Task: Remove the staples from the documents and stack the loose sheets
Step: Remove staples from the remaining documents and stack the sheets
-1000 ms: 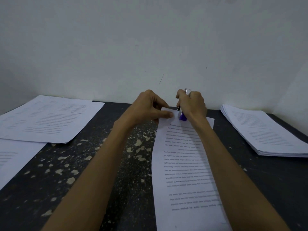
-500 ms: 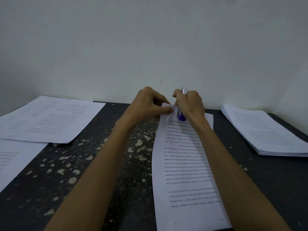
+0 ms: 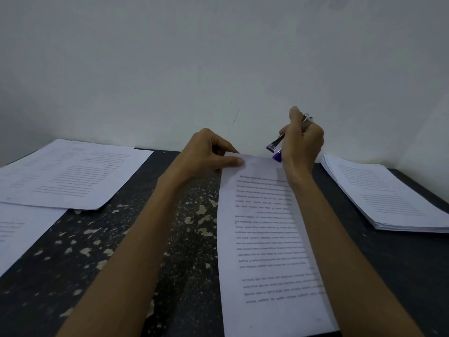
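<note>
Right grip: the right hand (image 3: 303, 142) is clenched round a slim metal staple remover with purple plastic ends (image 3: 275, 145). It holds the tool in the air above the far edge of the page, nose angled down and to the left.
Left grip: the left hand (image 3: 206, 152) pinches the far left corner of a white printed document (image 3: 264, 229), thumb flat on top, fingers curled behind the edge.
Staple: too small to tell whether it sits in the corner or in the tool's nose.
Doing it well: check the pinched corner before parting the sheets, since a leg left in the paper would tear it. Keep the thumb close beside the staple holes so the corner cannot lift with the tool. If the staple came away in the nose, drop it clear of the pages.
Document: it lies lengthwise on the tabletop between the forearms, its text upside down to the person. The right forearm crosses its right side.
Loose sheets: a thick, roughly squared stack of white printed sheets (image 3: 388, 198) sits at the right, well apart, and looks like the place for freed pages.
Other paper: flat printed pages (image 3: 70, 173) lie at the far left, with another sheet (image 3: 19, 229) nearer, overlapped by them.
Tabletop: dark and worn tabletop (image 3: 189, 239), speckled with pale chipped patches that could snag a sliding sheet.
Room: a plain pale wall (image 3: 218, 57) rises right behind, in dim light.
</note>
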